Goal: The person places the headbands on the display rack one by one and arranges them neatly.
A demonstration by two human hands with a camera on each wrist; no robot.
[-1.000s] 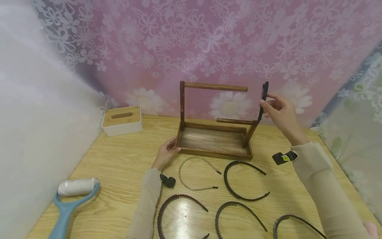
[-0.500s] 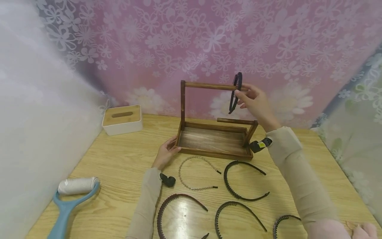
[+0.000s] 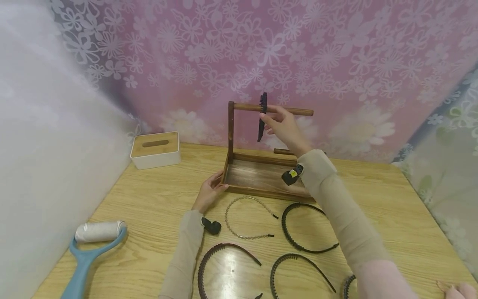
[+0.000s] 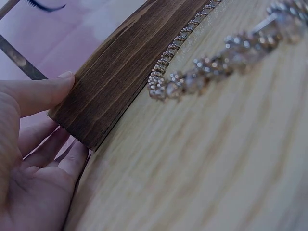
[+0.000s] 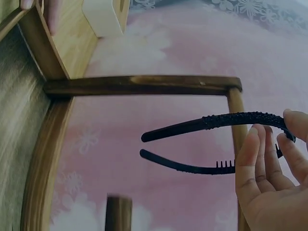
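A black toothed headband [image 5: 178, 129] hangs ends-down across the upper bar of the wooden rack [image 3: 269, 193]. My right hand [image 3: 285, 128] pinches its curved top between thumb and fingers, beside the bar. In the right wrist view, both headband tips point away from the hand and the bar passes between its two arms. At the rack's front left corner, my left hand [image 3: 209, 193] grips the tray, thumb on the front and fingers along the side. Most of the shorter lower bar [image 3: 282, 152] is hidden behind the right arm.
In front of the rack lie a beaded headband [image 3: 226, 216] and several dark toothed headbands, including one [image 3: 285, 228] partly under the right arm. A tissue box [image 3: 158, 160] stands at the back left. A lint roller [image 3: 84, 259] with a blue handle lies front left.
My right hand has carried the headband leftward from beyond the rack's right side, over the upper bar's free end, and along it. My left hand stays at the rack's corner.
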